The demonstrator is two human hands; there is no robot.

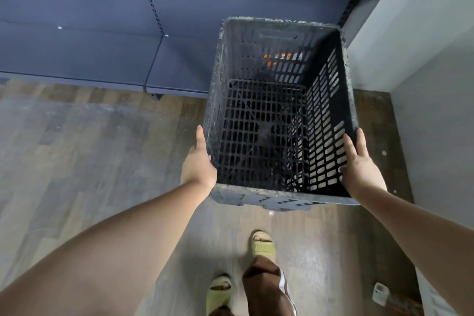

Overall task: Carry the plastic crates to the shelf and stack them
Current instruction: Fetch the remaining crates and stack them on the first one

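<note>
Worn wood-pattern flooring [77,151] runs up to a low, dark blue shelf [84,56] whose slotted uprights rise along the back panel; a pale grey wall [420,41] closes off the right side of the corner. Before the shelf's right end a person holds a dark grey plastic crate [279,110], open top facing upward, its slotted walls and grid floor bare inside; its rim is scuffed and dusty, and a handle slot shows in the far wall. Something orange shows through the far wall's slots, too unclear to name. The left hand [198,161] lies flat against the outside of the crate's left wall near the near corner, fingers pointing forward, thumb along the rim; the right hand [359,167] presses the right rim, fingers spread over its top edge and inner face; both hands are open and pressed against the sides rather than curled through any handle. Below the crate stand the person's feet in pale yellow-green slippers [263,245], with a brown trouser leg [266,287] over the right one; a small white object [381,294] lies on the floor by the wall, at the lower right.
</note>
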